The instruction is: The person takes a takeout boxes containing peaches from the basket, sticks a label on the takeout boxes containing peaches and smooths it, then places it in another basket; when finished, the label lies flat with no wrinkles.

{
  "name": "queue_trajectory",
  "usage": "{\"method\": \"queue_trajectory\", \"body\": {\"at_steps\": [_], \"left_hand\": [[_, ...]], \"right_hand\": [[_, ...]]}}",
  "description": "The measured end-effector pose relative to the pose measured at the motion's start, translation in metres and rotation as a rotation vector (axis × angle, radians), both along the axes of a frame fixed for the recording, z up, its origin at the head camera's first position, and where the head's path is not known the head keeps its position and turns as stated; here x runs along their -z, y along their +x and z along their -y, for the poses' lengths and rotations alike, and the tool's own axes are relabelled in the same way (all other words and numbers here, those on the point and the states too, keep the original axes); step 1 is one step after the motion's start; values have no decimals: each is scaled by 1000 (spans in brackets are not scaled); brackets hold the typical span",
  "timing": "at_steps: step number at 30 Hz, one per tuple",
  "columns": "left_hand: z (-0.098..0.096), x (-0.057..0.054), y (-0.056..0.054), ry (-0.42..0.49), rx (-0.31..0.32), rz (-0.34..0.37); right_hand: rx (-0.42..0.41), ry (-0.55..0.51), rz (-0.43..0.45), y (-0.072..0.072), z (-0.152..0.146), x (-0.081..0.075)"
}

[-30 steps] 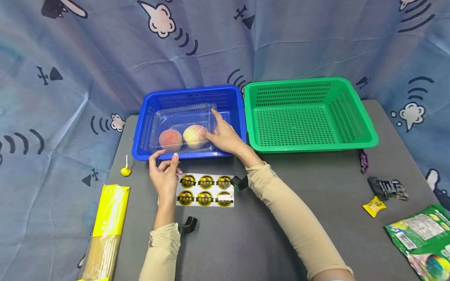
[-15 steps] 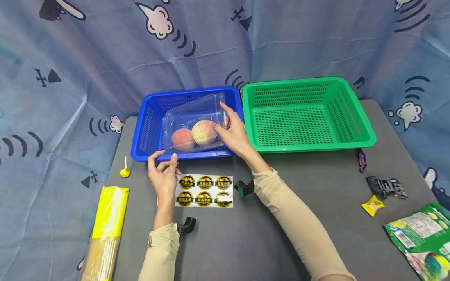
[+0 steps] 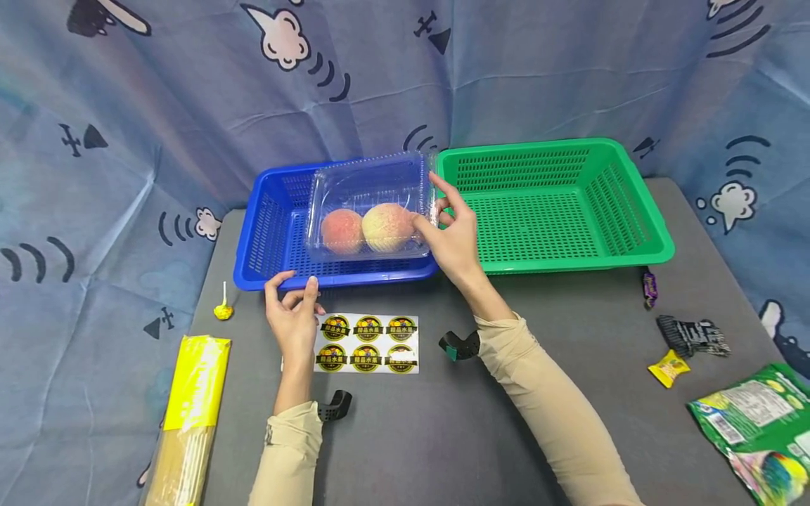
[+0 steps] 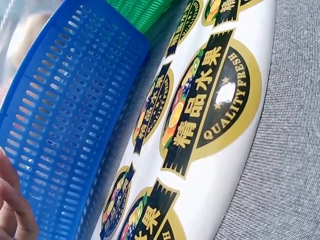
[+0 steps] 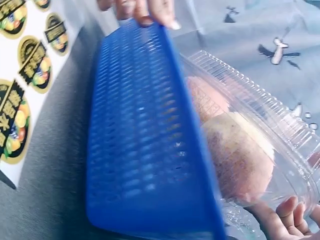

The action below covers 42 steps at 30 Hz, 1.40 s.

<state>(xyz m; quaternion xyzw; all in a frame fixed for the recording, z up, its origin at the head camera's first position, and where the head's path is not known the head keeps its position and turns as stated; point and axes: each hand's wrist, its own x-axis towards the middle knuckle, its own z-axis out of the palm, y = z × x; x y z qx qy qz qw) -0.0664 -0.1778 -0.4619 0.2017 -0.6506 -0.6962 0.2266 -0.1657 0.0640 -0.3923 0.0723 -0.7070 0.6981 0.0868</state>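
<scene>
My right hand (image 3: 457, 235) holds a clear plastic clamshell box (image 3: 373, 179) by its right side. Two peaches (image 3: 387, 226) show through the plastic. The box hangs above the blue basket (image 3: 272, 282), its right edge reaching over where the two baskets meet. In the right wrist view the box (image 5: 295, 172) appears above the rim, fingers under its near end. At the basket's front left my left hand (image 3: 296, 320) grips the rim; some of its curled fingers (image 4: 15, 207) lie against the outer wall in the left wrist view.
A green basket (image 3: 569, 267) stands right of the blue one. A sticker sheet (image 3: 367, 344) lies in front. Leftward are a lollipop (image 3: 223, 310) and a yellow noodle pack (image 3: 196, 400); rightward, wrapped candies (image 3: 669, 368) and a green bag (image 3: 756, 422). A curtain hangs behind.
The box of peaches has risen out of the blue basket and moved right in my right hand. My left hand has stayed at the rim.
</scene>
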Motion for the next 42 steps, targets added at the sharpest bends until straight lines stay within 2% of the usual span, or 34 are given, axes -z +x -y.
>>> {"method": "queue_trajectory", "body": {"at_steps": [9, 18, 24, 28, 32, 42], "left_hand": [[1, 0, 0, -4, 16, 1], [1, 0, 0, -2, 14, 15], [1, 0, 0, -7, 24, 4], [1, 0, 0, -8, 27, 3], [1, 1, 0, -10, 27, 4], [1, 2, 1, -21, 32, 16]], "right_hand": [[11, -145, 32, 19, -28, -25], [52, -158, 17, 49, -58, -40], [106, -163, 16, 71, -79, -42], [128, -216, 41, 88, -90, -41], [140, -270, 62, 105, -97, -39], [186, -277, 92, 140, -110, -27]]}}
